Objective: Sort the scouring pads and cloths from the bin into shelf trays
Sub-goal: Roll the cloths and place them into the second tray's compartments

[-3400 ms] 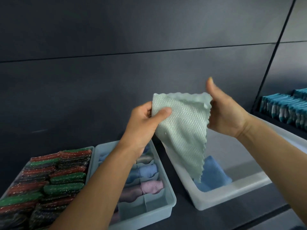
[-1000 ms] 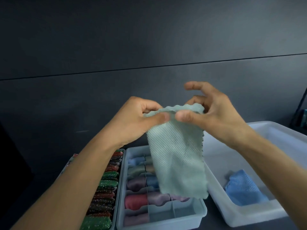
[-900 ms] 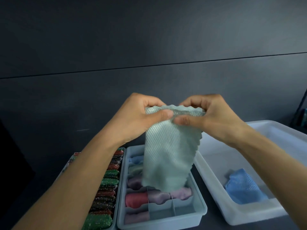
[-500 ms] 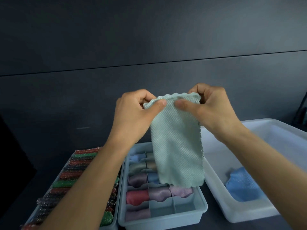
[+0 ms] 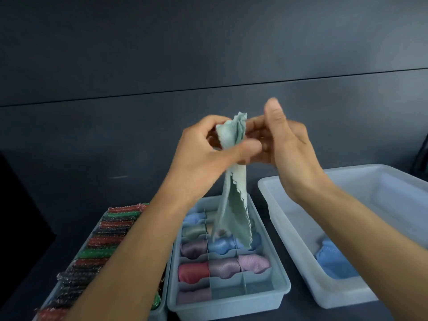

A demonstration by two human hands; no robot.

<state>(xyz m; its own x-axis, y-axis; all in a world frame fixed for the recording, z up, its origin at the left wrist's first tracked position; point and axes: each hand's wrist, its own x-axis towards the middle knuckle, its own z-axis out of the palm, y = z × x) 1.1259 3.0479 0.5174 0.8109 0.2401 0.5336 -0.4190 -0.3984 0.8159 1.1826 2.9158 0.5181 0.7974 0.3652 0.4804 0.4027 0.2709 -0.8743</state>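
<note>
a left hand (image 5: pixel 206 151) pinches a pale green cloth (image 5: pixel 234 212) between thumb and curled fingers, hanging over a divided tray (image 5: pixel 231 305) of rolled cloths (image 5: pixel 223 265). the right hand (image 5: pixel 287 147) touches the cloth's top with its fingers, thumb raised clear; whether it grips cannot be told. a blue cloth (image 5: pixel 333 262) lies in the white bin (image 5: pixel 291 230) at right.

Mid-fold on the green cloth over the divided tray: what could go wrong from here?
The left hand pinches the green cloth near its top, and the right hand's thumb is off it; the loose fold may fall open. Its hanging end dangles over filled compartments of the divided tray and could disturb the rolled cloths.
</note>
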